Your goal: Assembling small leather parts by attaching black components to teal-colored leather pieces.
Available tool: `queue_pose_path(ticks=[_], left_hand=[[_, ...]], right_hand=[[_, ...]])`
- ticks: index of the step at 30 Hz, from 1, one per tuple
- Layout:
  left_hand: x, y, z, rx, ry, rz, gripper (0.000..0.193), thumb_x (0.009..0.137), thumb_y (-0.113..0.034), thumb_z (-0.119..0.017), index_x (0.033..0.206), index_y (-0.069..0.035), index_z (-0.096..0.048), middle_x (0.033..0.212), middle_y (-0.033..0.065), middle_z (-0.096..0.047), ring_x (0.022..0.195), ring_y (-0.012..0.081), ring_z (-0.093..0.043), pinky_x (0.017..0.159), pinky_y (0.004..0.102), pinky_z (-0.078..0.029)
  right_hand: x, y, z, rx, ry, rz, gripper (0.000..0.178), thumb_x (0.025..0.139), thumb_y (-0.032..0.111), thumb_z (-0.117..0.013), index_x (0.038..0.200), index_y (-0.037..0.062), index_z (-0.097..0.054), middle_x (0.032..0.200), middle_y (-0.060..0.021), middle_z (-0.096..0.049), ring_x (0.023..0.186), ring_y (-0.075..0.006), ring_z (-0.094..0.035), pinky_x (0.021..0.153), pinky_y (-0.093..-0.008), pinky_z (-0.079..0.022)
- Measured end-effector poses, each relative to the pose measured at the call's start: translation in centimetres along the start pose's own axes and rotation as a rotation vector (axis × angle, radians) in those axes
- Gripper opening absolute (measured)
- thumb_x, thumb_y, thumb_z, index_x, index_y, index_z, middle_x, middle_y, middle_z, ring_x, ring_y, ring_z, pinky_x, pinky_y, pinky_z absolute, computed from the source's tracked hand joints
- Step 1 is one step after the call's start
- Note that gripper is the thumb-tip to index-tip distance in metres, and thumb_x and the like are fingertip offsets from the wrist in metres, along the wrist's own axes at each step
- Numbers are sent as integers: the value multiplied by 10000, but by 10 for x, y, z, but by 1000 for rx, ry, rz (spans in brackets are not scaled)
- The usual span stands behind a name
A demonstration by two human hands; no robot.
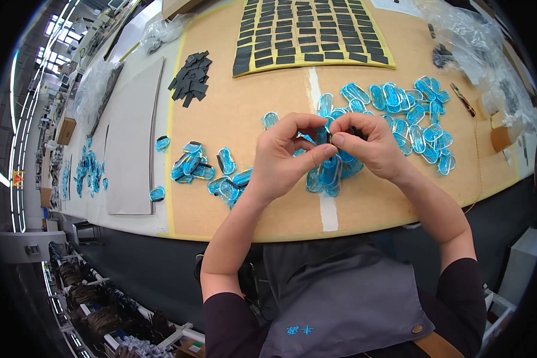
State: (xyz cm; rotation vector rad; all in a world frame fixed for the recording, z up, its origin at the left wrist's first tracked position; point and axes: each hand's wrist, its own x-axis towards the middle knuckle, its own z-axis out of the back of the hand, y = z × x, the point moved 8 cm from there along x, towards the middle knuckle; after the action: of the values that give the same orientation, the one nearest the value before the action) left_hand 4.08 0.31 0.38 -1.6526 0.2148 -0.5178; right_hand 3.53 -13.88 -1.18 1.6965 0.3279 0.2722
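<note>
Above the work table, my left hand and my right hand meet with fingertips pinched together. Between them is a small blue oval piece with a black strip on it, mostly covered by my fingers. Right below my hands lies a heap of shiny blue oval pieces with pale rims. More such ovals spread out to the right. Left of my left forearm sits a smaller group of blue ovals, several with a black strip across one end.
A yellow-edged sheet with rows of black rectangles lies at the far side. Loose black strips are piled left of it. Grey boards lie further left. On the right are snips, a brown tape roll and clear plastic bags.
</note>
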Motion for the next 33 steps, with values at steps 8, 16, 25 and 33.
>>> queue_pose_path(ticks=[8, 16, 25, 33], left_hand=[[-15, -20, -13, 357, -65, -343, 389, 794, 71, -738, 1143, 17, -576, 1094, 125, -598, 934, 156, -642, 753, 255, -563], [-18, -27, -9, 299, -45, -382, 221, 844, 105, -666, 1032, 2, -611, 988, 98, -627, 817, 171, -641, 679, 272, -543], [-40, -64, -31, 505, -28, -789, 227, 816, 90, -687, 1000, -17, -608, 926, 112, -630, 819, 248, -620, 711, 332, -511], [-32, -54, -36, 497, -149, -624, 250, 884, 89, -621, 1110, 7, -551, 1006, 116, -595, 864, 220, -609, 751, 292, -504]], right_hand=[[-4, -17, -9, 240, 16, -105, 121, 935, 157, -603, 952, 42, -636, 783, 60, -569, 604, 3, -437, 523, -179, -329], [-8, -35, -9, 674, -66, -302, 171, 956, 232, -534, 925, 68, -574, 772, 29, -548, 476, 10, -315, 420, -181, -224], [-19, -17, -31, 1124, 76, -415, 120, 964, 152, -524, 996, 37, -542, 905, -22, -616, 467, 16, -343, 408, -152, -261], [-19, 4, -22, 685, 92, -270, 195, 981, 217, -492, 1033, 41, -557, 788, 12, -552, 464, -4, -324, 433, -177, -247]])
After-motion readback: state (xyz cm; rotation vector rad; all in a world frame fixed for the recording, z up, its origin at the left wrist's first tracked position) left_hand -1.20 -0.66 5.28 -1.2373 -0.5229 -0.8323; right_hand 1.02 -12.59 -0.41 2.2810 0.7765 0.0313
